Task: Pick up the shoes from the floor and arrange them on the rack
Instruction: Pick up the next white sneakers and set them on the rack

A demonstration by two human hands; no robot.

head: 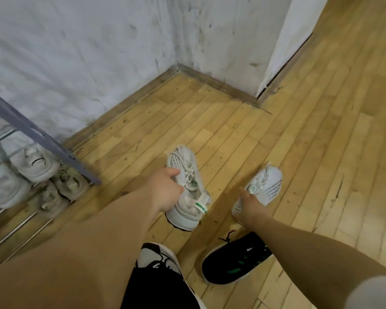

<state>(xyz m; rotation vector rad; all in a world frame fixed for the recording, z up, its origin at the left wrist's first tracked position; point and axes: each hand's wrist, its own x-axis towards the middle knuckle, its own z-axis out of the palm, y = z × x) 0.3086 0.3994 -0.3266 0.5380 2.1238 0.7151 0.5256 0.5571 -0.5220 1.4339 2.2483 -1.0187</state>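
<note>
Two white knit sneakers with green tags are near the middle of the wooden floor. My left hand [165,190] grips the left white sneaker [187,197] by its opening. My right hand [252,206] closes on the heel end of the right white sneaker [265,186], its fingers partly hidden behind the shoe. A black sneaker with green stripes [234,259] lies on the floor under my right forearm. The shoe rack [42,139], with grey rails, stands at the left against the wall and holds several pale sneakers [35,163].
A black and white shoe [158,259] shows at the bottom centre, partly covered by my left arm. A scuffed white wall and baseboard [210,83] form a corner behind the shoes. Open wooden floor [321,130] stretches to the right.
</note>
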